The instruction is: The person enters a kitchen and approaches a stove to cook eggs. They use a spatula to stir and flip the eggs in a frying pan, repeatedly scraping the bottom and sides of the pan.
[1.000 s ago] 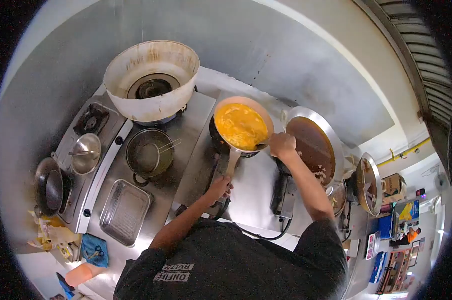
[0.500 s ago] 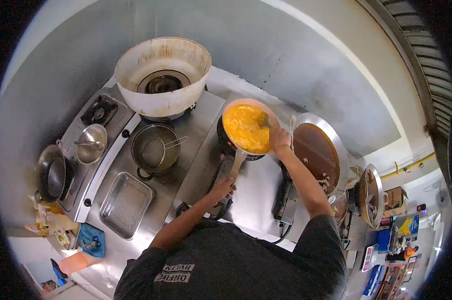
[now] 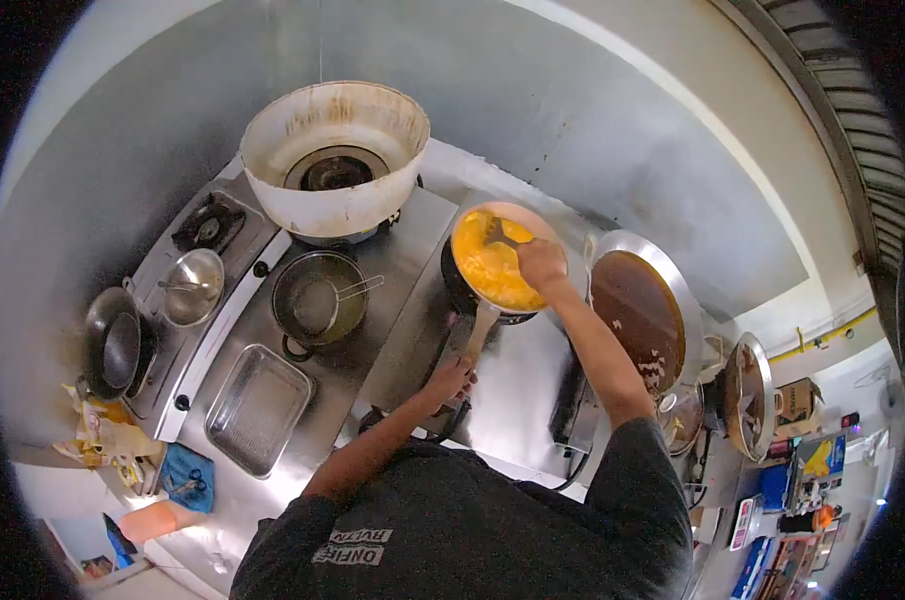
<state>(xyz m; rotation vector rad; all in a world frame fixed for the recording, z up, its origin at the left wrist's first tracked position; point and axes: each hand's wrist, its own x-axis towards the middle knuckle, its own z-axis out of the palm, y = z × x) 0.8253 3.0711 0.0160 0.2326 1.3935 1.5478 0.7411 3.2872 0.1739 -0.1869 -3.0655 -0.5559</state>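
My left hand (image 3: 451, 382) is closed around the pale handle (image 3: 484, 325) of a frying pan (image 3: 526, 215). Yellow egg (image 3: 491, 268), partly set in soft folds, covers much of the pan's floor. My right hand (image 3: 543, 265) grips a dark spatula (image 3: 501, 233) from above, its blade in the egg near the far left side of the pan. The hand hides most of the spatula's handle. Beneath the pan sits a dark, round burner or pot, mostly covered.
A wide pan of brown sauce (image 3: 628, 290) stands close to my right forearm. On the left are a wok with a strainer (image 3: 313, 300), a wire-mesh tray (image 3: 263, 405) and a large white ring-shaped shield (image 3: 323, 215) around a burner. Farther right, another large pan (image 3: 751, 395) stands.
My right hand has moved left over the pan, carrying the spatula from the egg's right side toward its far left. The left hand keeps its grip on the handle.
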